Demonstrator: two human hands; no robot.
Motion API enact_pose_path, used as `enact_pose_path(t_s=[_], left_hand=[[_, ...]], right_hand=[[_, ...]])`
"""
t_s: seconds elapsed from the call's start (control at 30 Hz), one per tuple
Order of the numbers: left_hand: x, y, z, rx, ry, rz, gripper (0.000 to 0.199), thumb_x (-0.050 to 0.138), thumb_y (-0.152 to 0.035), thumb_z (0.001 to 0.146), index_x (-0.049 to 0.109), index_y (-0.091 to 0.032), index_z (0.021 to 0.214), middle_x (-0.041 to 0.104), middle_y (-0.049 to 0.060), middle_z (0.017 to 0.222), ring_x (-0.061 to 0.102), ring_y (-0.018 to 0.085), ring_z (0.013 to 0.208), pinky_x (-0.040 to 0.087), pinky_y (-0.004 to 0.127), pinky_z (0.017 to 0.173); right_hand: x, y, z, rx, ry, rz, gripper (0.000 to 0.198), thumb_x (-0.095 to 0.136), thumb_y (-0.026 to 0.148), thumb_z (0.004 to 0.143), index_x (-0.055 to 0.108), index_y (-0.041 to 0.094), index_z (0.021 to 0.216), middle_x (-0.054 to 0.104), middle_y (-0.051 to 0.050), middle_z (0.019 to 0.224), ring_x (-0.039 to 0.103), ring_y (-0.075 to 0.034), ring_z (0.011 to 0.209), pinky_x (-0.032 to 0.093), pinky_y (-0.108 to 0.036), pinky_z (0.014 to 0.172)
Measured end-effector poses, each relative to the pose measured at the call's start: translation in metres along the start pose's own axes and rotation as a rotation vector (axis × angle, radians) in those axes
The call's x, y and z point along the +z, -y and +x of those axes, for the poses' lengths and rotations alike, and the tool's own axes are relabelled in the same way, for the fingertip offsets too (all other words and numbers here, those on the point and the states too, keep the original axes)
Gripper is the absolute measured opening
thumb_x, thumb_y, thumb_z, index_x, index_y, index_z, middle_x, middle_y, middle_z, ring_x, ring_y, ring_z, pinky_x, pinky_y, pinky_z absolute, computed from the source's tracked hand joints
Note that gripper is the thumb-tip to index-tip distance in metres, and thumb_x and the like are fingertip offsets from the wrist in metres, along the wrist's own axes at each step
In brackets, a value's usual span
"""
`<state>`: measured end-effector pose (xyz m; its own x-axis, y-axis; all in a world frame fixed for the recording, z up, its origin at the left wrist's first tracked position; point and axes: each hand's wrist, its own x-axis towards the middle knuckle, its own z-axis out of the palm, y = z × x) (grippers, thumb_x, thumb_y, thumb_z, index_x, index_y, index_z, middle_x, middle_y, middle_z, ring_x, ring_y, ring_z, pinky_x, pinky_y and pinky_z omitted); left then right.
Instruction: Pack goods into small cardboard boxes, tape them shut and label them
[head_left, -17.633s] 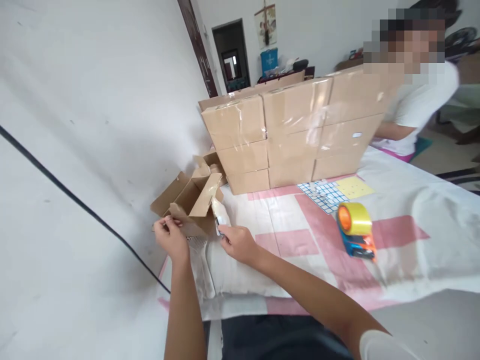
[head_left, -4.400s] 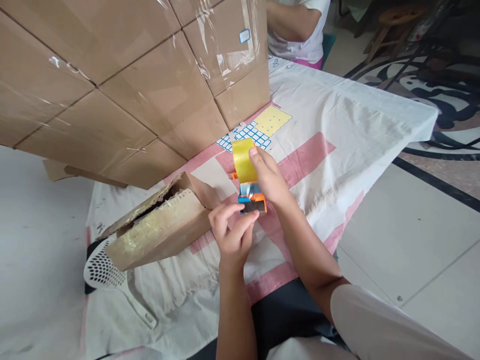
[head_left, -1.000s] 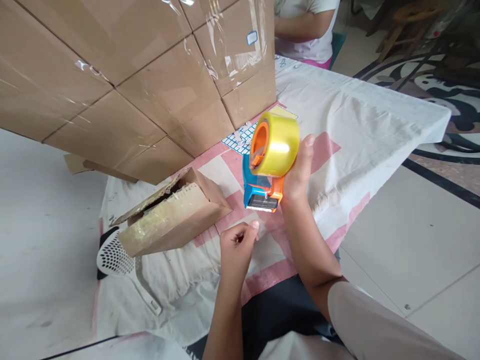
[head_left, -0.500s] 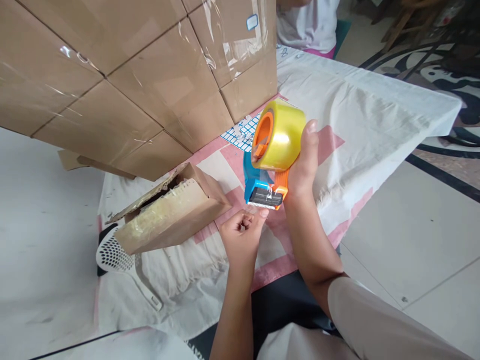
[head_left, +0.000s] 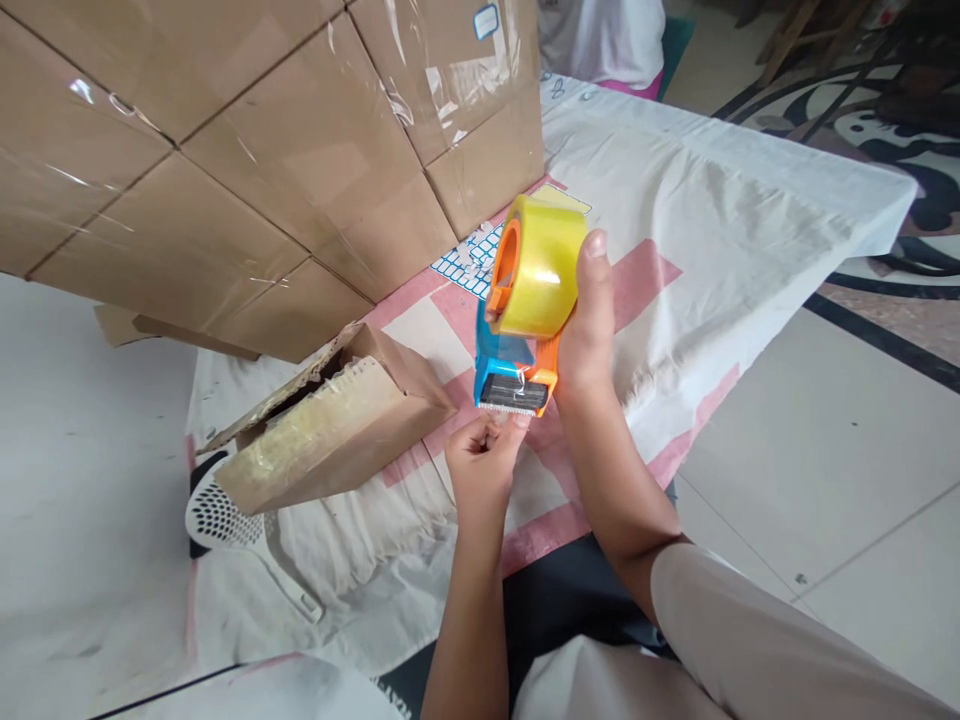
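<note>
My right hand (head_left: 589, 330) grips a blue and orange tape dispenser (head_left: 491, 345), its thumb up along the side of a wide roll of yellowish clear tape (head_left: 551, 265). The toothed cutting edge and black roller face down toward me. Just under that edge, my left hand (head_left: 484, 455) is closed, thumb and finger pinched at the cutter. A bit of clear tape end seems to be there, too small to make out surely. To the left lies an open cardboard box (head_left: 337, 430) with ragged flaps, resting partly over a white slotted skimmer (head_left: 225, 510).
Taped cardboard boxes (head_left: 300, 160) are stacked high at the back left. Beside them lies a sheet of blue-framed labels (head_left: 469, 262) with paper scraps. A wrinkled cloth (head_left: 720, 230) covers the table. A person in a white shirt (head_left: 611, 40) is at the far side.
The whole view has shifted slightly, so the boxes and dispenser appear a little farther left. My left pinch stays at the cutter and my right hand keeps its hold.
</note>
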<state>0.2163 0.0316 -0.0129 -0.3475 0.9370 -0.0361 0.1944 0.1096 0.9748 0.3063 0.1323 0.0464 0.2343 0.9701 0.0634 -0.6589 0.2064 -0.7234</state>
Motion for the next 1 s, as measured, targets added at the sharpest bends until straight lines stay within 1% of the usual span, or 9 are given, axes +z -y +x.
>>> enact_pose_path(t_s=[0.2,0.37,0.47,0.6,0.7,0.77,0.87,0.93,1.0], left_hand=[[0.000,0.002,0.003,-0.017,0.041,-0.012,0.063,0.077,-0.047,0.072,0.028,-0.020,0.044,0.026,-0.006,0.047,0.024,0.006,0.051,0.020,0.024,0.049],[-0.003,0.003,0.002,-0.007,0.072,0.008,0.063,0.076,-0.049,0.073,0.029,-0.021,0.042,0.027,-0.005,0.046,0.026,0.007,0.051,0.021,0.026,0.051],[-0.009,0.005,0.002,-0.074,0.108,0.026,0.065,0.075,-0.053,0.073,0.028,-0.021,0.041,0.025,-0.006,0.046,0.024,0.007,0.050,0.019,0.027,0.051],[-0.023,0.004,0.002,-0.186,0.259,0.063,0.064,0.073,-0.055,0.074,0.028,-0.022,0.043,0.027,-0.005,0.047,0.023,0.007,0.048,0.016,0.028,0.051],[-0.034,0.001,0.001,-0.206,0.324,0.111,0.062,0.070,-0.055,0.078,0.029,-0.021,0.046,0.026,-0.005,0.050,0.024,0.007,0.051,0.016,0.028,0.053],[-0.040,0.002,-0.001,-0.241,0.364,0.181,0.063,0.069,-0.058,0.080,0.028,-0.021,0.048,0.024,-0.006,0.052,0.022,0.008,0.053,0.016,0.028,0.054],[-0.051,0.003,-0.003,-0.375,0.428,0.370,0.067,0.071,-0.064,0.078,0.028,-0.022,0.048,0.023,-0.006,0.052,0.024,0.008,0.053,0.017,0.028,0.053],[-0.058,0.002,-0.004,-0.395,0.450,0.420,0.059,0.074,-0.063,0.075,0.041,-0.020,0.051,0.034,-0.006,0.052,0.033,0.009,0.054,0.024,0.026,0.054],[-0.063,-0.004,-0.006,-0.276,0.435,0.391,0.038,0.081,-0.053,0.071,0.062,-0.020,0.067,0.058,-0.002,0.067,0.052,0.014,0.067,0.037,0.026,0.062]], right_hand=[[-0.009,-0.002,-0.001,0.030,0.050,-0.127,0.064,0.032,0.090,0.088,0.064,0.034,0.098,0.075,-0.001,0.100,0.073,-0.032,0.114,0.063,-0.041,0.064],[-0.017,-0.006,-0.002,0.017,0.156,-0.211,0.060,0.041,0.089,0.087,0.062,0.037,0.109,0.074,-0.002,0.103,0.073,-0.034,0.114,0.063,-0.046,0.068],[-0.016,-0.005,-0.003,0.009,0.180,-0.288,0.067,0.038,0.092,0.084,0.060,0.035,0.110,0.072,-0.005,0.106,0.072,-0.035,0.114,0.064,-0.048,0.072],[-0.014,-0.002,-0.002,-0.016,0.208,-0.275,0.056,0.049,0.084,0.088,0.058,0.032,0.107,0.070,-0.005,0.110,0.070,-0.031,0.115,0.064,-0.046,0.079],[-0.012,-0.004,-0.004,-0.023,0.216,-0.241,0.050,0.054,0.079,0.089,0.057,0.031,0.104,0.069,-0.004,0.109,0.069,-0.029,0.114,0.064,-0.044,0.083],[-0.011,-0.005,-0.005,-0.010,0.218,-0.231,0.051,0.055,0.079,0.088,0.057,0.030,0.103,0.069,-0.004,0.109,0.069,-0.029,0.114,0.063,-0.046,0.085],[-0.009,-0.005,-0.006,0.039,0.214,-0.195,0.060,0.049,0.086,0.086,0.058,0.030,0.106,0.070,-0.005,0.108,0.069,-0.032,0.116,0.063,-0.049,0.085],[-0.008,-0.003,-0.005,0.064,0.194,-0.169,0.065,0.043,0.091,0.084,0.058,0.031,0.107,0.070,-0.005,0.106,0.070,-0.033,0.115,0.063,-0.050,0.082],[-0.006,-0.001,-0.003,0.072,0.167,-0.137,0.064,0.045,0.090,0.084,0.059,0.031,0.102,0.071,-0.004,0.103,0.073,-0.032,0.110,0.064,-0.048,0.078]])
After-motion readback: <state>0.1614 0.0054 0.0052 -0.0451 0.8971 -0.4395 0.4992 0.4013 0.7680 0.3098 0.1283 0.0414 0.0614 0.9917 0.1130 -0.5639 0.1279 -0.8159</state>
